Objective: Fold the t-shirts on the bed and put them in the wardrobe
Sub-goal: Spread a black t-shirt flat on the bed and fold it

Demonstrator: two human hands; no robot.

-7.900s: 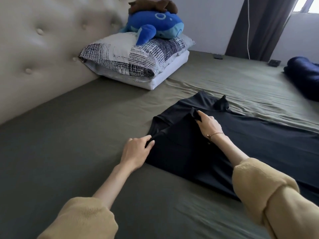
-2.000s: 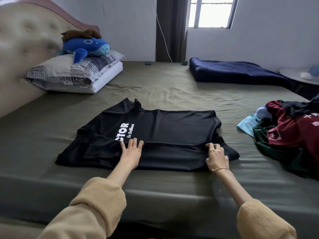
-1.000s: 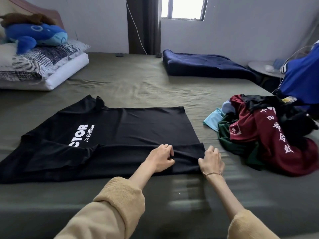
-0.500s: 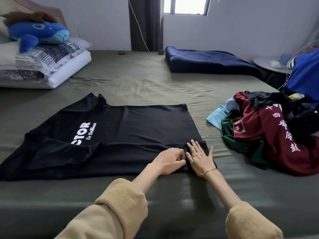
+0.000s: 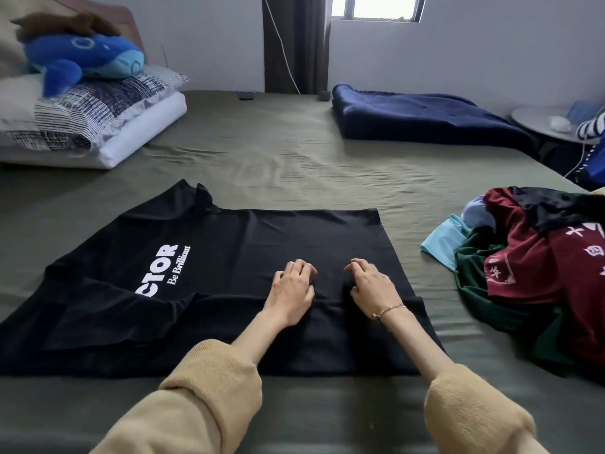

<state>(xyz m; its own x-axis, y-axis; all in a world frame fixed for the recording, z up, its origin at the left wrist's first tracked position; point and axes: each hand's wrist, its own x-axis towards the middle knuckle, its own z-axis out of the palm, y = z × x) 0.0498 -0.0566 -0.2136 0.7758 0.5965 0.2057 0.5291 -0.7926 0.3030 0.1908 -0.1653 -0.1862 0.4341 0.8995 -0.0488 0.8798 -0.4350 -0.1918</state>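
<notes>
A black t-shirt (image 5: 248, 257) with white lettering lies flat across the olive bed (image 5: 294, 165), collar to the left and hem to the right. Its near long side is folded over the body. My left hand (image 5: 291, 288) and my right hand (image 5: 373, 286) rest palm-down, side by side, on the shirt toward its hem end. Their fingers are bent, with the tips on the cloth just past the folded edge. A heap of unfolded t-shirts (image 5: 537, 270) in maroon, green, black and light blue lies at the right. No wardrobe is in view.
Stacked pillows (image 5: 88, 126) with a blue plush toy (image 5: 85, 60) sit at the far left by the headboard. A folded navy blanket (image 5: 422, 116) lies at the far right of the bed. A small round table (image 5: 550, 122) stands beyond the bed's right edge.
Both hands left the near hem corner and moved up onto the middle of the shirt. The view moved closer and slightly left.
</notes>
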